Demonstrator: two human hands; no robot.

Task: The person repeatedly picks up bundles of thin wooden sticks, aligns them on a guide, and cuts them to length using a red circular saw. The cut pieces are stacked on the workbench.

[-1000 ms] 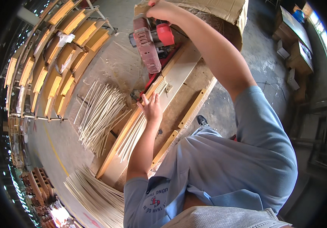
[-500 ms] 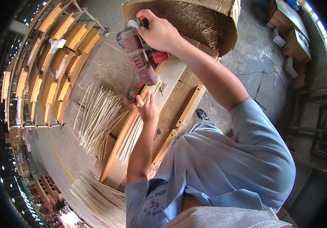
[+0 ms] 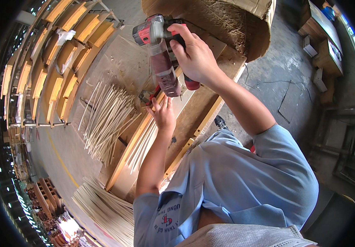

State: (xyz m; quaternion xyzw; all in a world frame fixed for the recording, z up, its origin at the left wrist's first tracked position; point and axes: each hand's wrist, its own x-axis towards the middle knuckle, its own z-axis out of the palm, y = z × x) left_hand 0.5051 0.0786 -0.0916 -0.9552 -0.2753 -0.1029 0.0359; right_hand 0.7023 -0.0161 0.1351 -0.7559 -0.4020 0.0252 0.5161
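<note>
Loose pale sticks [image 3: 105, 117] fan across our counter [image 3: 119, 61]
Our right hand [image 3: 194, 57] closes around a red-and-grey power tool [image 3: 161, 57] raised above the board; our left hand [image 3: 164, 115] lies open, flat on thin strips [image 3: 142, 142] beside a wooden rail [image 3: 130, 146]

a woodworking workshop, prob a small factory floor. long racks [image 3: 58, 53] of stacked pale timber run along the far left, w/ bundles of thin wooden sticks [image 3: 105, 119] spread on the wooden counter [image 3: 121, 61] & more slats [image 3: 103, 210] piled near left. bare concrete floor [image 3: 276, 70], a red power tool [image 3: 161, 61] over the work, wooden crates [image 3: 325, 53] far right.
</note>
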